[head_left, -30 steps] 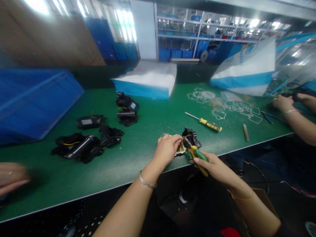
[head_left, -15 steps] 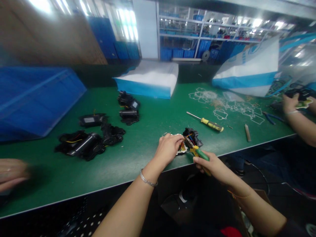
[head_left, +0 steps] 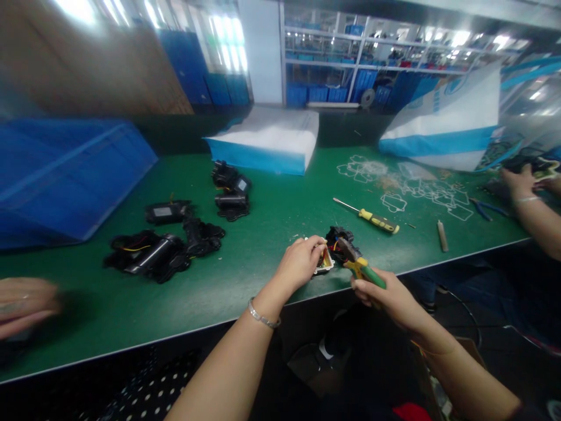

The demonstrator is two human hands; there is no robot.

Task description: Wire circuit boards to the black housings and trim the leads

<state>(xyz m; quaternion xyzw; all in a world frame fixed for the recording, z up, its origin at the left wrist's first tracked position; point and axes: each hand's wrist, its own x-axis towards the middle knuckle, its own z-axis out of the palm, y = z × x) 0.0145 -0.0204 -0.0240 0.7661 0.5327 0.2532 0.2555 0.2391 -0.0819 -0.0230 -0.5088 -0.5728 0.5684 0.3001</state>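
My left hand (head_left: 302, 257) has its fingers closed on the edge of an opened housing (head_left: 325, 264), which has a pale rim and coloured wires inside. Beside it on the green table lies a black housing part (head_left: 336, 238) with red and yellow wires. My right hand (head_left: 374, 289) grips pliers (head_left: 362, 268) with yellow and green handles, their jaws over the black part. A screwdriver (head_left: 372, 218) with a yellow and black handle rests beyond them.
Several black units (head_left: 162, 257) lie at the left near a blue bin (head_left: 65, 181). White gaskets (head_left: 394, 202), a small tube (head_left: 442, 236) and blue pliers (head_left: 486, 209) are at the right. Other people's hands (head_left: 26, 307) show at both sides. Two white-and-blue bags (head_left: 267, 140) stand behind.
My right hand and the pliers have moved slightly right, and the jaws have come away from my left fingers. My left hand has stayed on the housing.
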